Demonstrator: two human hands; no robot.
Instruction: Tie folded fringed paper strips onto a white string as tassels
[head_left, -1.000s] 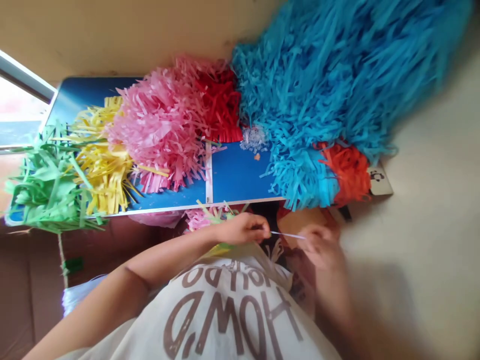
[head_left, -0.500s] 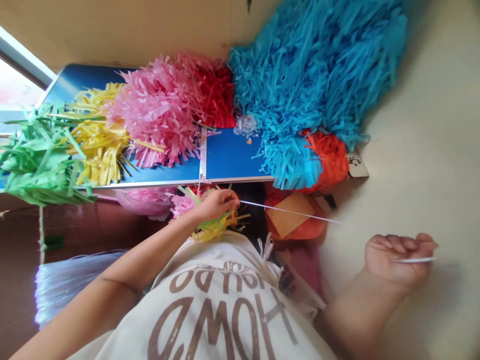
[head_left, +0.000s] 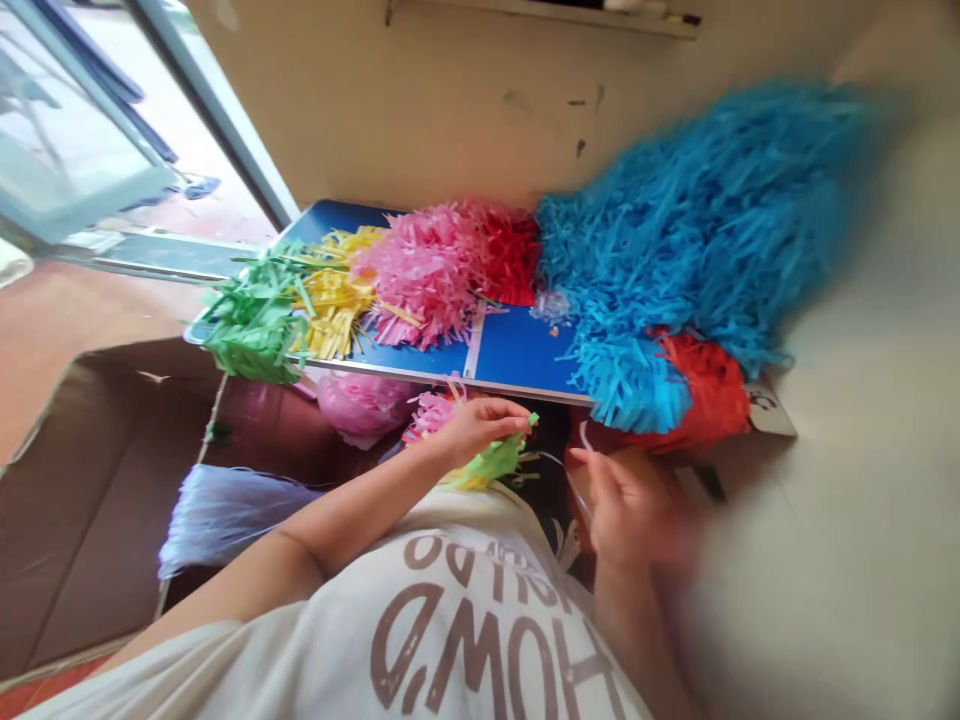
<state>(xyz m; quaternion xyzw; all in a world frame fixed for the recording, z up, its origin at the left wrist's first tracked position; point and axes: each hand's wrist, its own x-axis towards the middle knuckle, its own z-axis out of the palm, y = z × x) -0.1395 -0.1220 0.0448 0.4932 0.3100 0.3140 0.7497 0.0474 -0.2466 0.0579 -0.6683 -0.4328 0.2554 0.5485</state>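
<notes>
Just below the table edge, my left hand (head_left: 484, 432) is closed, pinching the top of a green paper fringe (head_left: 491, 462). Pink and red fringe (head_left: 431, 415) shows behind that hand, partly covered by it. To its right is my right hand (head_left: 626, 505), blurred along its outer side. Thumb and forefinger there pinch a thin white string (head_left: 586, 436), whose end sticks up past the fingertips. A slack curve of the string runs between the two hands; where it meets the green fringe is too fine to make out.
Green (head_left: 255, 315), yellow (head_left: 334, 295), pink (head_left: 431, 270) and red (head_left: 510, 250) fringes lie on the blue table (head_left: 529, 350). A large blue fringe heap (head_left: 697, 220) is at right, over orange-red fringe (head_left: 709, 385). Left below stand a cardboard box (head_left: 97, 480) and a pale string bundle (head_left: 225, 515).
My right hand has come in from the far right, close to my left hand. The string, stretched straight before, now hangs slack. My view has tilted up, showing more wall and doorway.
</notes>
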